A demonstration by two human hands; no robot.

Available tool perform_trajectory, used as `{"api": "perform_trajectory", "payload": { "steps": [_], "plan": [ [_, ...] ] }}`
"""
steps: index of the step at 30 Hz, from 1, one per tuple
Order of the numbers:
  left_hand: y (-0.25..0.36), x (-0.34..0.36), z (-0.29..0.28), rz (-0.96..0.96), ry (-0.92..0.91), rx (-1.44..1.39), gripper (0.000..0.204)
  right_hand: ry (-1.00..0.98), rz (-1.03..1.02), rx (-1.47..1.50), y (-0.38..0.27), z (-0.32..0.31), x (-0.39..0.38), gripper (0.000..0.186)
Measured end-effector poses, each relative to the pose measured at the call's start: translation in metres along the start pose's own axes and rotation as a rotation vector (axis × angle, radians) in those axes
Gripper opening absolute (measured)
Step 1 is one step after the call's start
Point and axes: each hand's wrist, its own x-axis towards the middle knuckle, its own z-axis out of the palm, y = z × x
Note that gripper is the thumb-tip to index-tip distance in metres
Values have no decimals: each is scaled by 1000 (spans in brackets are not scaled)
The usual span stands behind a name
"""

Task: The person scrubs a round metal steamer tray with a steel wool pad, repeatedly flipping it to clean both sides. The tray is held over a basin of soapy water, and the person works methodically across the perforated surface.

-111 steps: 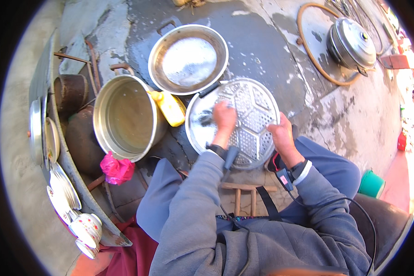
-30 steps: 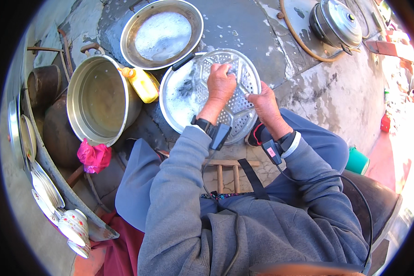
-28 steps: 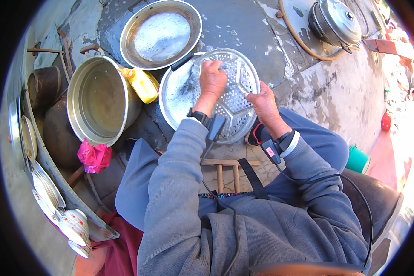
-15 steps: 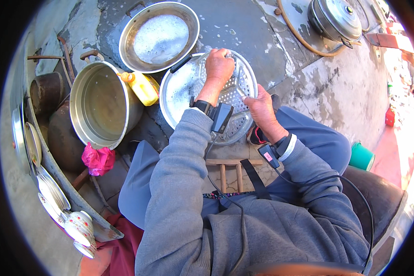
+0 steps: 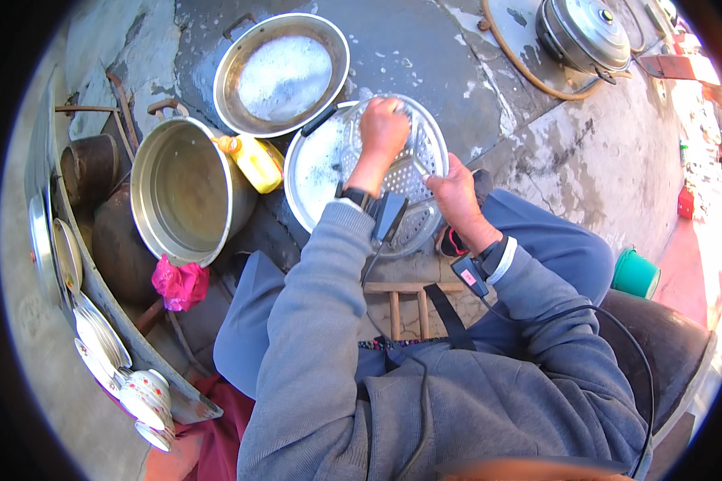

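A round perforated metal steamer tray [image 5: 419, 212] lies tilted over a wide, shallow metal pan [image 5: 316, 164] with white suds inside. My left hand [image 5: 383, 130] is a closed fist pressed on the tray's upper part; whatever its fingers hold is hidden. At the tray's right edge, my right hand [image 5: 456, 192] grips the rim, thumb on top. A black handle [image 5: 319, 119] sticks out at the pan's far left. Just beyond stands a metal basin [image 5: 226, 68] of foamy water. Left of the pan, a yellow squeeze bottle [image 5: 258, 164] leans beside a deep pot [image 5: 142, 188] of cloudy water.
A pink plastic bag [image 5: 180, 284] lies by the pot. Plates [image 5: 100, 335] and flowered bowls [image 5: 146, 397] line the far left. A lidded pot [image 5: 590, 36] stands at the far right near a brown hose [image 5: 529, 72]. A green bucket [image 5: 635, 274] sits beyond my right knee.
The view has shifted a little, so most things appear slightly lower and farther right. My left fist remains on the tray with a small change of position; my right hand keeps its grip.
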Motion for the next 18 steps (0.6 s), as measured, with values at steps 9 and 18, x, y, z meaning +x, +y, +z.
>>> {"api": "perform_trajectory", "payload": {
  "steps": [9,18],
  "plan": [
    [-34,-12,-13,-293,-13,159,27,37,4,18,1,4,-2,40],
    [-6,-30,-21,-119,38,-35,25,114,-80,-24,16,13,-24,34]
  ]
}}
